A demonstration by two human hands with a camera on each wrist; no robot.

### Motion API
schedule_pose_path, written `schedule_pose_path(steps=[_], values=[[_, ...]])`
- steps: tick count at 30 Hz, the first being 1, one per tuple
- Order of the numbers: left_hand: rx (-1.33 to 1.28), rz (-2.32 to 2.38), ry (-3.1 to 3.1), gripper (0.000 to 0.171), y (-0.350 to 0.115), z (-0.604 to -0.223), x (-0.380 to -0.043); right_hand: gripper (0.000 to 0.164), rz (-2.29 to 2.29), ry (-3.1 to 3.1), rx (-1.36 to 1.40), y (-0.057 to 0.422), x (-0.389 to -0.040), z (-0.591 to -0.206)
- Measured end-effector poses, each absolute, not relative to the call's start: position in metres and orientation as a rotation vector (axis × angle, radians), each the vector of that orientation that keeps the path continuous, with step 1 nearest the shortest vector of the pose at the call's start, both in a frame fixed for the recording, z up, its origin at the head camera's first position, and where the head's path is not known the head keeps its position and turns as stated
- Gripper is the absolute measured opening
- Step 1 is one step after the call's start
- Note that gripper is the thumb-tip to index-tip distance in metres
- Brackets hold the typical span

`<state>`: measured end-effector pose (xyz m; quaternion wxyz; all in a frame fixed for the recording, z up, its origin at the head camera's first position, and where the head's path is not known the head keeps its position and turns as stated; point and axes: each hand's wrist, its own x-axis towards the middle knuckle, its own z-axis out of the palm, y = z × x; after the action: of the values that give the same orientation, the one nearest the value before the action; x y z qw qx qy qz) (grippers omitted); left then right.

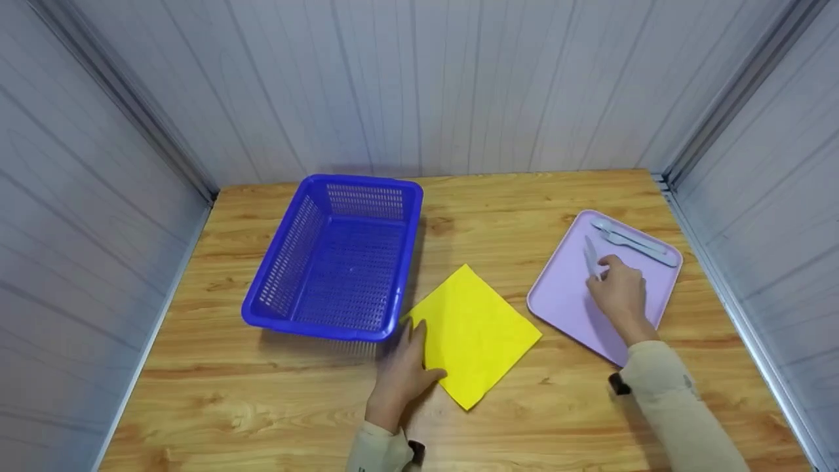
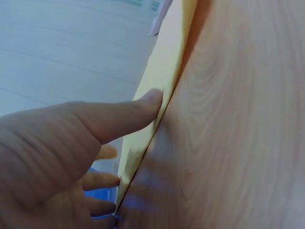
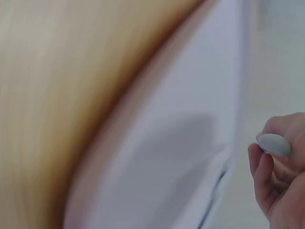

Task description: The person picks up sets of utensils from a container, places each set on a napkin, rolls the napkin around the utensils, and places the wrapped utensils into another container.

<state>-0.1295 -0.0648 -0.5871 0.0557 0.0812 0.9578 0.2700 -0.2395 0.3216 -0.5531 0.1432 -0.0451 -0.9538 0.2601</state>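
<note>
The right hand point(image 1: 619, 293) pinches 1 apparent knife point(image 1: 591, 254); the spread left hand point(image 1: 404, 368) touches a yellow sheet point(image 1: 478, 333).

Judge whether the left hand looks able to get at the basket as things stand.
Probably yes: the left hand lies right beside the near corner of the basket, with nothing visible blocking the way. It touches the cloth but seems not to grip it.
</note>
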Motion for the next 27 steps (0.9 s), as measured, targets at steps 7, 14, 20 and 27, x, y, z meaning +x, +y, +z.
schedule_pose_path(steps=[7, 14, 20, 27], values=[[0.249, 0.708, 2.961, 0.086, -0.066, -0.586, -0.130, 0.026, 0.917, -2.641, -0.058, 0.229, -0.214, -0.544], [0.250, 0.709, 2.948, 0.083, -0.064, -0.584, -0.132, 0.020, 0.929, -2.732, 0.006, 0.156, -0.191, -0.564], [0.212, 0.717, 2.921, 0.083, -0.066, -0.585, -0.131, 0.022, 0.868, -2.835, 0.000, 0.117, -0.181, -0.574], [0.217, 0.696, 2.975, 0.083, -0.066, -0.588, -0.128, 0.021, 0.858, -2.855, 0.012, 0.101, -0.179, -0.582]])
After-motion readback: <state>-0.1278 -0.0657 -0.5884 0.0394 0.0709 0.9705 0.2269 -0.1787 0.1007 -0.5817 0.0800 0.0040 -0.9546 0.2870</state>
